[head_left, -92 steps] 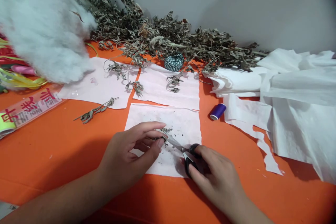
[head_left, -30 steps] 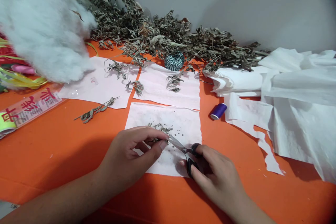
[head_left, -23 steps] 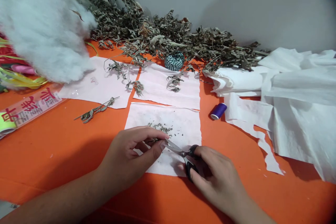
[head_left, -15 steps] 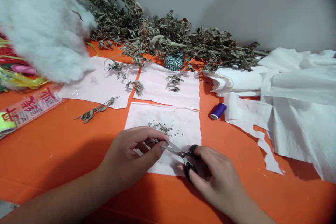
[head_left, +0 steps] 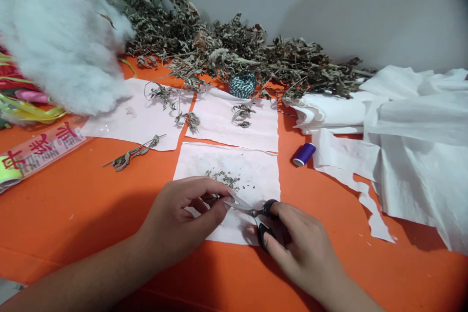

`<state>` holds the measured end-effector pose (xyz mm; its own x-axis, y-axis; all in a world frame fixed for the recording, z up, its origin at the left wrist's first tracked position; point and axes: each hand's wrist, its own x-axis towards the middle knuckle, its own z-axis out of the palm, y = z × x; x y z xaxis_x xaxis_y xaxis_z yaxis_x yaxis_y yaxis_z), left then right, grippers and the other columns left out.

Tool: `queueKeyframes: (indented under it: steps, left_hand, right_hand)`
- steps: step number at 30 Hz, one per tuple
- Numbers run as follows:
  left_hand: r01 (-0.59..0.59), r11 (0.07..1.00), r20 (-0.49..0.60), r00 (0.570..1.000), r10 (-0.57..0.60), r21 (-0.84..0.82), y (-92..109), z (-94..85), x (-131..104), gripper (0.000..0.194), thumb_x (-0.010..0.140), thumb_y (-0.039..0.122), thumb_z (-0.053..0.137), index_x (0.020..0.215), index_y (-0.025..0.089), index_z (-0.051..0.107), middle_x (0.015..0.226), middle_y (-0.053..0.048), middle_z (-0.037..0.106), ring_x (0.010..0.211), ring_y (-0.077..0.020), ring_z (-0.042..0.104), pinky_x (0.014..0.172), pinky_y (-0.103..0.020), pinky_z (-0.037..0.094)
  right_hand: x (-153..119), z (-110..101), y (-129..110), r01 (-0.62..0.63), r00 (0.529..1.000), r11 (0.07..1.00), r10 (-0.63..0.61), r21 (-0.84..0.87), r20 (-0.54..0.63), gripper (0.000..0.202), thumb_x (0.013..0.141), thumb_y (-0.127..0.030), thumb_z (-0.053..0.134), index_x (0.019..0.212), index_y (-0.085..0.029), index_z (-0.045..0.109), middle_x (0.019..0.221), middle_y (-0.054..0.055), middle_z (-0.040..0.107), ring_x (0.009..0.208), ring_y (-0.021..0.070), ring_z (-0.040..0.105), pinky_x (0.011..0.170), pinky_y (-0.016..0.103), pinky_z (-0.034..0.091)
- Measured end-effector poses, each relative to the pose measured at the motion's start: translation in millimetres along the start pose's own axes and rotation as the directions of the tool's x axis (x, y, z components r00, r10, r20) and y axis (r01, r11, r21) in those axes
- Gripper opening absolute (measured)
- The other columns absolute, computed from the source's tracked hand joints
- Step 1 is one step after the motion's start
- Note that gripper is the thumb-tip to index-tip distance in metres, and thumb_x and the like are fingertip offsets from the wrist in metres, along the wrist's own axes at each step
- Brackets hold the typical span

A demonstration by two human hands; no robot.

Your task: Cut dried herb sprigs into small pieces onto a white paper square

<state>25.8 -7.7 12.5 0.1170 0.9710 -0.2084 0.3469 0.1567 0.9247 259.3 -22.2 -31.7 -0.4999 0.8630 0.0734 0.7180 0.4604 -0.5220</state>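
My left hand (head_left: 186, 217) pinches a dried leaf sprig (head_left: 212, 199), mostly hidden by the fingers. In my right hand (head_left: 302, 246) are scissors (head_left: 255, 212) with black handles, fingers through the loops. Their blades stand a little apart, the tips right at my left fingertips. Both hands are over a white cloth square (head_left: 261, 165), on which a small heap of cut leaf bits (head_left: 226, 179) lies just beyond my left fingers.
Two more cloth pieces (head_left: 146, 119) lie behind, with dried sprigs on them. A twine ball (head_left: 244, 85) and dried herb bundles (head_left: 219, 48) line the wall. White stuffing (head_left: 66, 44) is left; a purple thread spool (head_left: 304, 154) and white fabric (head_left: 413, 156) are right.
The scissor blades have closed very slightly, and the tips sit a touch further left. My left hand and the things on the table look unmoved.
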Motion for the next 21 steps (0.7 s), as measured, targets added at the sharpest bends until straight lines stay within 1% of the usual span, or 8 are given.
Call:
queueKeyframes:
  steps: [6,15,21]
  left_hand:
    - [-0.006,1.0,-0.022,1.0,0.006,0.011,-0.6,0.7,1.4,0.012,0.079,0.016,0.063,0.08,0.02,0.074,0.068,0.001,0.072,0.059,-0.0108,0.062,0.052,-0.016,0.048]
    - [0.0,1.0,-0.016,1.0,0.0,0.003,1.6,0.8,2.4,0.009,0.08,0.017,0.064,0.077,0.019,0.073,0.065,0.002,0.07,0.056,-0.0081,0.06,0.05,-0.012,0.046]
    - [0.008,1.0,-0.006,1.0,-0.008,-0.008,-0.9,0.8,0.9,0.01,0.081,0.016,0.064,0.08,0.02,0.073,0.068,0.003,0.07,0.06,-0.0074,0.061,0.053,-0.011,0.046]
  right_hand:
    - [0.6,-1.5,0.1,0.009,1.0,1.0,-0.01,-0.026,-0.023,0.004,0.087,-0.022,0.05,0.087,-0.022,0.046,0.065,-0.002,0.058,0.054,0.0145,0.053,0.05,0.023,0.039]
    - [0.9,-0.8,2.0,0.009,1.0,0.999,-0.01,-0.044,-0.027,0.005,0.09,-0.022,0.048,0.086,-0.022,0.046,0.064,-0.002,0.058,0.053,0.0142,0.055,0.05,0.023,0.04]
    - [-0.4,-1.1,-0.2,-0.009,1.0,1.0,0.009,-0.007,-0.001,0.009,0.087,-0.022,0.054,0.086,-0.023,0.045,0.065,-0.003,0.058,0.055,0.0138,0.054,0.052,0.022,0.04]
